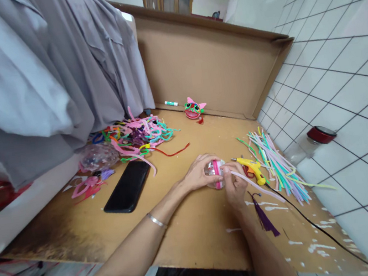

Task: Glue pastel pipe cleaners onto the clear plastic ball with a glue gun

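A small clear plastic container [210,170] with a bright pink band around it lies on the table. My left hand [200,172] is closed around its left side, thumb below and fingers above. At its right side, my right hand [235,183] pinches a pale pink pipe cleaner [256,185], whose free end trails right and toward me. The pipe cleaner's other end meets the container near my fingertips, where the contact is partly hidden. Just beyond my right hand lies a yellow glue gun [253,169]. Nearer me is a dark purple tassel [265,218].
Loose colourful pipe cleaners [145,132] heap at the left, by a black phone [127,187]. More straight pipe cleaners [280,165] lie right, near a red-lidded jar [315,139]. A decorated cat-eared figure [193,108] and a glue stick [171,103] stand before the cardboard wall [206,56].
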Action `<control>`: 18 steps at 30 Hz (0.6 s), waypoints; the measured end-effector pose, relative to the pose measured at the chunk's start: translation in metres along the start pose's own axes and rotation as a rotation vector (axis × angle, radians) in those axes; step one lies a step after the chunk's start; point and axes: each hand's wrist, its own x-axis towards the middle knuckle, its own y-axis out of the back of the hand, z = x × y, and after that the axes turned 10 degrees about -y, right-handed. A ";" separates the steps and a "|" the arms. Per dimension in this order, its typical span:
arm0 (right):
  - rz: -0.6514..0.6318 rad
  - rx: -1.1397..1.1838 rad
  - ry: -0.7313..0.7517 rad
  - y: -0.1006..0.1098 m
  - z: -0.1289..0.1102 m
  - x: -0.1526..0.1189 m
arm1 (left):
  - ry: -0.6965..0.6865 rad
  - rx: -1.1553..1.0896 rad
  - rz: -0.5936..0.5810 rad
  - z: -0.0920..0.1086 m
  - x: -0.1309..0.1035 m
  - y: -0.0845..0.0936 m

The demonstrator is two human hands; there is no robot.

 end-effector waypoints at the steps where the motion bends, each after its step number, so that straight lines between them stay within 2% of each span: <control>1: -0.001 0.001 0.004 0.000 0.000 0.000 | -0.006 -0.001 -0.003 0.000 0.000 0.000; 13: -0.002 0.002 -0.003 0.000 -0.001 0.000 | -0.060 0.006 -0.015 -0.001 -0.001 0.000; 18: 0.007 -0.002 -0.019 0.000 0.001 0.001 | -0.033 0.052 -0.054 0.001 -0.002 -0.001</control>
